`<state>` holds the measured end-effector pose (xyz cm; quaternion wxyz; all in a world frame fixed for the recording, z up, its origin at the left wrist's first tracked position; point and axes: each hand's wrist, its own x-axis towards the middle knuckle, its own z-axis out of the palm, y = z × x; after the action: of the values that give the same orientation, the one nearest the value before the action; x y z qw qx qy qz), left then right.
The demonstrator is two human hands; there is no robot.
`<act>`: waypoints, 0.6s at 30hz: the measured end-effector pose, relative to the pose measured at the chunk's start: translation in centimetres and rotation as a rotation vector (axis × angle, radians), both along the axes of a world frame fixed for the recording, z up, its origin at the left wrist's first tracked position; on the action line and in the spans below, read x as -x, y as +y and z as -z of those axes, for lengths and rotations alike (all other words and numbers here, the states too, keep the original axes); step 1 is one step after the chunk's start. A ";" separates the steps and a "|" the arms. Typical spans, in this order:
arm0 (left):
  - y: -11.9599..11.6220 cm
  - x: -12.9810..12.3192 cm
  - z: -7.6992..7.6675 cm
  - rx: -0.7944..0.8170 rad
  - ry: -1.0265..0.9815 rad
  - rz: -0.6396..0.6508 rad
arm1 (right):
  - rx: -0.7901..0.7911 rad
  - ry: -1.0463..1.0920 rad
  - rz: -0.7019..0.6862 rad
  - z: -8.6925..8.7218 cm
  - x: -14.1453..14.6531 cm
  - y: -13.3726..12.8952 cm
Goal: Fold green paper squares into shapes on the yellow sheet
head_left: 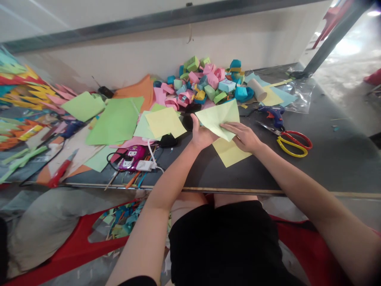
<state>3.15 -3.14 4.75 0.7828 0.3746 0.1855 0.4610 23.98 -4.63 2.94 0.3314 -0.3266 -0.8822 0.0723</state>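
A pale green sheet of paper (220, 117), creased and bent, is held up above the table between my two hands. My left hand (203, 136) supports it from below and from the left, thumb raised at its edge and the other fingers partly hidden behind it. On the near right part of the sheet, the fingers of my right hand (244, 137) press against the paper. Beneath my hands a yellow sheet (230, 153) lies flat on the dark table (208, 174). Another yellow square (166, 124) rests left of my left hand.
Folded paper pieces (208, 81) are heaped against the wall. To my right lie scissors (293, 143), a blue glue gun (275, 115) and a cardboard tube (257, 89). Leftward are green sheets (116, 121), a purple device (132, 157) with cables, and a red-handled tool (62, 170).
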 end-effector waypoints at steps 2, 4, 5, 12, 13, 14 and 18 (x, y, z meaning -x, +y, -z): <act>0.1 0.0 0.1 -0.019 0.012 0.022 | 0.034 0.115 0.004 -0.1 0.1 -0.3; 0.3 0.0 0.4 -0.050 0.069 0.005 | 0.069 0.233 0.053 -0.2 0.3 -0.4; 0.4 -0.1 0.6 -0.067 0.108 -0.002 | 0.097 0.281 0.086 -0.2 0.3 -0.5; 0.1 -0.6 1.0 -0.160 0.135 0.043 | 0.389 0.310 -0.048 -0.2 -0.4 0.5; 0.1 -0.7 1.1 -0.160 0.143 0.028 | 0.406 0.329 -0.058 -0.1 -0.5 0.6; 0.1 -0.7 1.2 -0.153 0.157 -0.005 | 0.415 0.358 -0.045 0.0 -0.5 0.7; 1.0 -0.9 2.0 -0.070 0.248 -0.226 | 0.460 0.539 0.122 0.7 -0.3 1.1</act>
<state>4.08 -2.14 2.75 0.6835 0.4324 0.3055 0.5026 24.26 -3.56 2.27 0.4738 -0.4140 -0.7026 0.3325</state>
